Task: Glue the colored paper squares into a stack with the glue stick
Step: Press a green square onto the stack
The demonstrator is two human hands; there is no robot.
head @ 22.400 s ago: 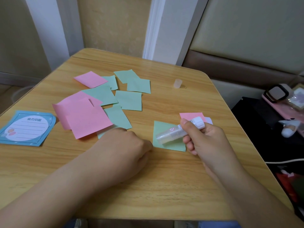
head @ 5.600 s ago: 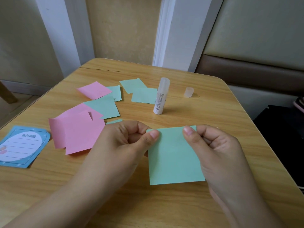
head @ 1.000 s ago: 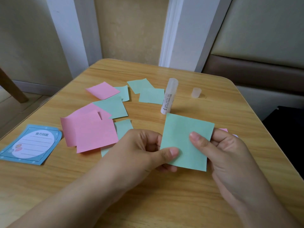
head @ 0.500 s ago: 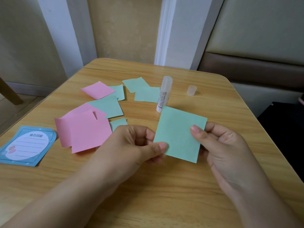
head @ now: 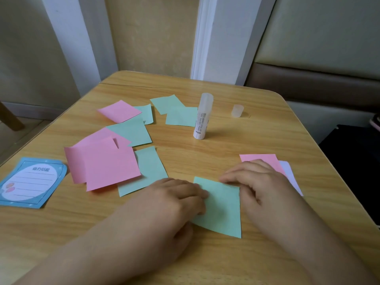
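glue stick stands behind the hands, its cap to its right

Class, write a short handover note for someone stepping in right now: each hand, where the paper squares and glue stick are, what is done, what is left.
Left hand and right hand: both press the green square flat on the table.
Glue stick stands upright mid-table, uncapped; its cap sits to its right.
Pink square lies partly under the right hand.
Loose pink and green squares lie scattered on the left.
Left: glue and stack those.
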